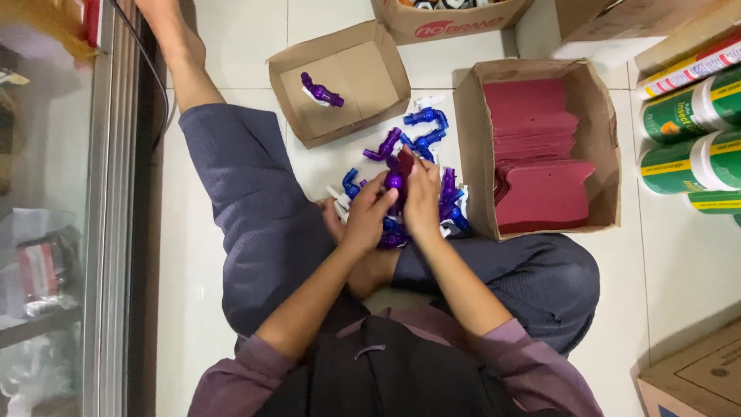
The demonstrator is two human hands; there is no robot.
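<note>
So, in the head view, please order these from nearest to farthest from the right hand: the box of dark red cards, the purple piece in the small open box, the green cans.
From the right hand:
1. Box of dark red cards, just beside it, toward the picture's right.
2. Purple piece, in the small open box, up and left.
3. Green cans, at the far right edge.

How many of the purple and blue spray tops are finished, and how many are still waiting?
Done: one purple plastic spray top lies alone in the small open cardboard box. In hand: the left hand and right hand hold another purple top with a dark red card piece. Left: a pile of purple and blue tops on the floor, and a stack of dark red cards in the larger box.
</note>
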